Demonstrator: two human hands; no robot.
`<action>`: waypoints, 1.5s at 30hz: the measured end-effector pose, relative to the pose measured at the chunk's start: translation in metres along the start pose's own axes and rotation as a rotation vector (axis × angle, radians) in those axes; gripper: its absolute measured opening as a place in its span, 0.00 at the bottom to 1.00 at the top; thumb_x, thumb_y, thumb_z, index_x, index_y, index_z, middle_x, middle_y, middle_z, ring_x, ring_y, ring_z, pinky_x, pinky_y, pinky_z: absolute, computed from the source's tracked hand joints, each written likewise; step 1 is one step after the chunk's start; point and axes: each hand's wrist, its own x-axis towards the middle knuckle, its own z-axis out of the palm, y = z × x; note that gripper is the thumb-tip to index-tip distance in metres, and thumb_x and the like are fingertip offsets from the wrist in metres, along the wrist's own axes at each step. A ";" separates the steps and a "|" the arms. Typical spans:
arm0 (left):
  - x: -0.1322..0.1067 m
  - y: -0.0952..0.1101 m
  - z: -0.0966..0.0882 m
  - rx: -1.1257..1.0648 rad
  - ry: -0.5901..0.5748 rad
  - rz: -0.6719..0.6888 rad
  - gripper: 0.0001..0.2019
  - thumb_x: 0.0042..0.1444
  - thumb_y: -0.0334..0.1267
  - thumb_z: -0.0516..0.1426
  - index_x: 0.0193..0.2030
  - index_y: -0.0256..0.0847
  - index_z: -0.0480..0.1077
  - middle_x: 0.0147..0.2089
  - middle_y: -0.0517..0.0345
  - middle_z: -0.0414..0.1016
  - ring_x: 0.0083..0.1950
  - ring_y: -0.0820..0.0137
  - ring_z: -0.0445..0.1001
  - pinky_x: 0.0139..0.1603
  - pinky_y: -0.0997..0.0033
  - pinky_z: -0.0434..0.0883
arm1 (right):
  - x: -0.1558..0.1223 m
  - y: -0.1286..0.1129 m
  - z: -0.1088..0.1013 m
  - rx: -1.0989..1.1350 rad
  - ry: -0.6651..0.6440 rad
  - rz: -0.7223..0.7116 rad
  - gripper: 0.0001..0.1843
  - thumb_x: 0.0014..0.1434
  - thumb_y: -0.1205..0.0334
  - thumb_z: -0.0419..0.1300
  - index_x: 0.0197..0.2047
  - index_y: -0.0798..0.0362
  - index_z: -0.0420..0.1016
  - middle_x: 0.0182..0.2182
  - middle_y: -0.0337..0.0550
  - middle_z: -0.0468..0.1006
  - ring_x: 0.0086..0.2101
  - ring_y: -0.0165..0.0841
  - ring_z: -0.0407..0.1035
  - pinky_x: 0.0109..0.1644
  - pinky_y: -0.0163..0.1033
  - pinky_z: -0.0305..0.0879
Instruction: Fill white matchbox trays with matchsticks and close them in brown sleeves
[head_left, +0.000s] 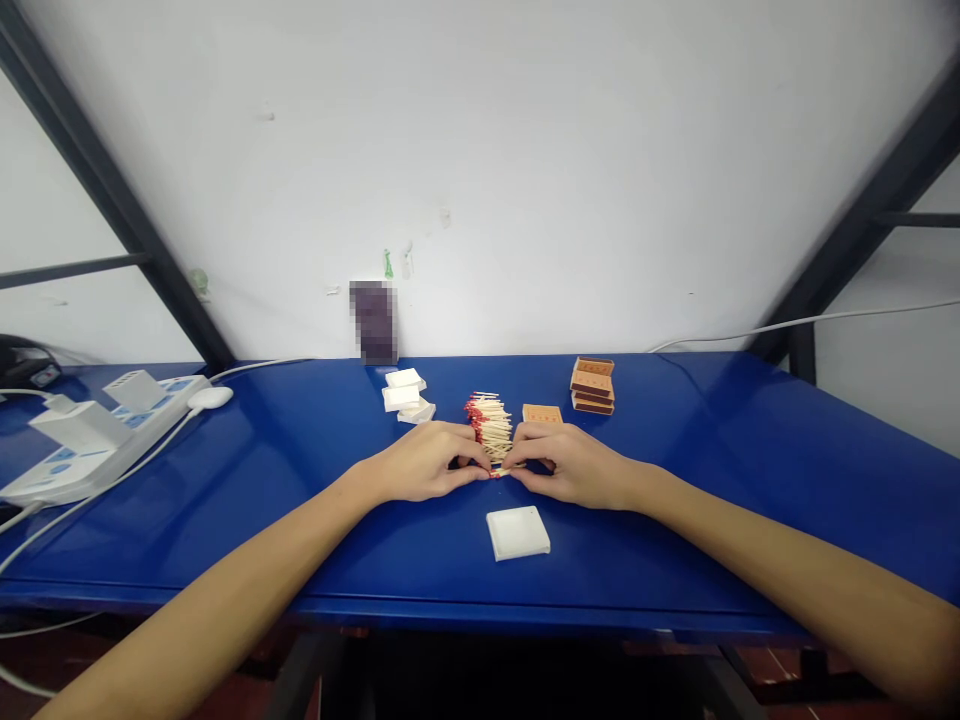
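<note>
along the near edge of the blue, smooth tabletop (420, 570), about midway between its two sides, lies a flat, white, square tray-like piece (518, 533), well clear of the fingers.

just beyond it, the bare left hand (439, 458) and bare right hand (566, 464) meet at the near end of a long heap of pale wooden matches with red heads (493, 430). the left thumb and forefinger pinch the red-headed end of a small bunch of matches (500, 472); the right thumb and forefinger are pressed together on its plain ends. how firmly each squeezes, i cannot tell.

to do this well, the squeeze should be light and even from both ends, so that the sticks stay parallel and the heads level; knuckles are best kept off the heap, since the loose matches there would probably roll or cross.

past the right hand lies an orange-brown, flat cardboard matchbox (541, 413). towards the far edge, a loose pile of small white cardboard trays (405, 396) sits left of the heap, and a stack of orange-and-brown matchbox sleeves (592, 386) right of it. a dark, upright rectangular object (375, 325) stands at the far edge, against the wall.
</note>
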 end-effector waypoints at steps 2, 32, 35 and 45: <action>0.000 0.000 0.000 0.008 0.006 0.005 0.09 0.65 0.38 0.56 0.45 0.42 0.78 0.43 0.55 0.77 0.40 0.72 0.74 0.39 0.74 0.66 | 0.000 0.000 0.000 -0.006 0.000 -0.001 0.10 0.63 0.66 0.57 0.43 0.50 0.80 0.34 0.41 0.74 0.32 0.30 0.67 0.34 0.34 0.62; 0.000 0.002 0.000 0.124 0.027 0.010 0.10 0.58 0.29 0.56 0.43 0.41 0.77 0.39 0.58 0.76 0.33 0.75 0.71 0.35 0.74 0.64 | -0.001 -0.002 -0.001 -0.023 0.030 -0.030 0.09 0.63 0.64 0.58 0.44 0.50 0.80 0.35 0.42 0.76 0.31 0.30 0.68 0.35 0.35 0.65; 0.000 0.002 0.000 0.128 0.021 0.008 0.10 0.58 0.29 0.56 0.43 0.42 0.77 0.39 0.58 0.76 0.34 0.74 0.72 0.35 0.74 0.64 | -0.001 -0.002 0.000 -0.031 0.037 -0.033 0.09 0.62 0.65 0.59 0.42 0.51 0.80 0.34 0.42 0.76 0.31 0.30 0.67 0.34 0.35 0.64; 0.001 0.003 -0.001 0.128 0.019 0.014 0.10 0.58 0.29 0.56 0.42 0.40 0.77 0.38 0.58 0.76 0.34 0.74 0.72 0.35 0.74 0.64 | -0.002 -0.006 0.003 -0.024 0.053 -0.061 0.09 0.61 0.68 0.58 0.40 0.51 0.79 0.36 0.41 0.76 0.29 0.27 0.66 0.32 0.33 0.62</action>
